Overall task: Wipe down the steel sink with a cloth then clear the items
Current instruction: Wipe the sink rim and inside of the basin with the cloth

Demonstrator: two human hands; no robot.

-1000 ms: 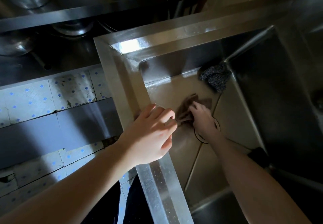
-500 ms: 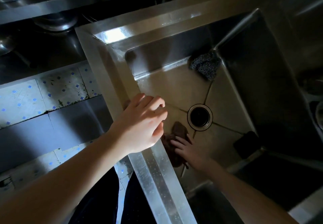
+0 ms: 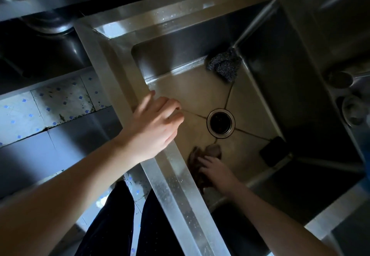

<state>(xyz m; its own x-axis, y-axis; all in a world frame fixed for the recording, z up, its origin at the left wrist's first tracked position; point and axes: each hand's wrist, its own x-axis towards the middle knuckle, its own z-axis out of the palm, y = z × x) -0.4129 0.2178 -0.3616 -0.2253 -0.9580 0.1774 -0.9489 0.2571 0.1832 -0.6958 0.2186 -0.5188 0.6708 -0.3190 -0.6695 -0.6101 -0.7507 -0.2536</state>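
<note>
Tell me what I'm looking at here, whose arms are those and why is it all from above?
The picture comes from a camera worn on a person's head, so you look down just as they do. The two arms are that person's own. They stand at a steel sink and are cleaning it.

The left hand rests on the sink's near edge, holding nothing. The right hand is down inside the sink, pressing a brown cloth flat against the bottom with open fingers to wipe it.

The round dark hole in the middle is the drain. In the far corner lies a grey scrubbing pad. By the right wall sits a small black thing; it is too dark to tell what. The dark shapes at the bottom are the person's legs.
</note>
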